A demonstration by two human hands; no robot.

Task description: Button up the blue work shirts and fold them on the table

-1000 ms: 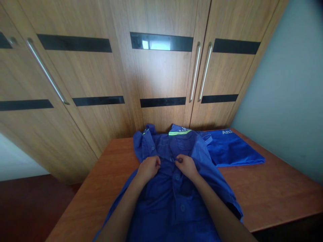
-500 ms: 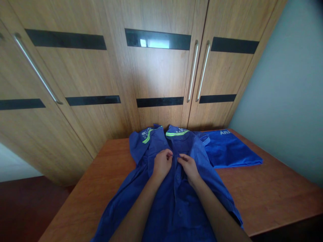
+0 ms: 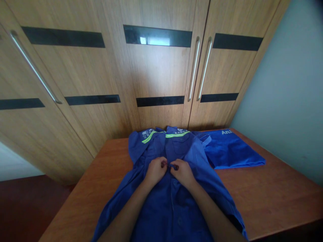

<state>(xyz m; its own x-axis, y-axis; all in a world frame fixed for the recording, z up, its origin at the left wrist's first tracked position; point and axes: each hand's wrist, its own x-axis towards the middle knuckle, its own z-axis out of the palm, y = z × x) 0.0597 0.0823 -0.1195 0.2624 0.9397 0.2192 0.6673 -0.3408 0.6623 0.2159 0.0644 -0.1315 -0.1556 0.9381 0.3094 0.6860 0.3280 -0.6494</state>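
Observation:
A dark blue short-sleeved work shirt [image 3: 161, 205] lies front up on the table, with yellow-green reflective strips and white print across its chest. At the middle of its button placket my left hand [image 3: 156, 170] pinches the fabric edge between thumb and fingers. Close beside it, my right hand [image 3: 182, 171] is closed on the opposite front edge, with a bit of blue cloth showing at the fingertips. The two hands nearly meet. Below them a button [image 3: 180, 220] shows on the placket; whatever lies between the fingertips is too small to make out.
A folded bright blue cloth [image 3: 230, 151] with pale letters lies at the right, against the shirt's sleeve. The brown wooden table [image 3: 267, 195] reaches back to a wooden wardrobe [image 3: 156, 74] with metal handles. A pale wall [image 3: 290, 107] stands on the right.
Both hands have moved slightly down the placket and closer together. My right fingers have curled in on the cloth, and the shirt's collar edges have drawn together.

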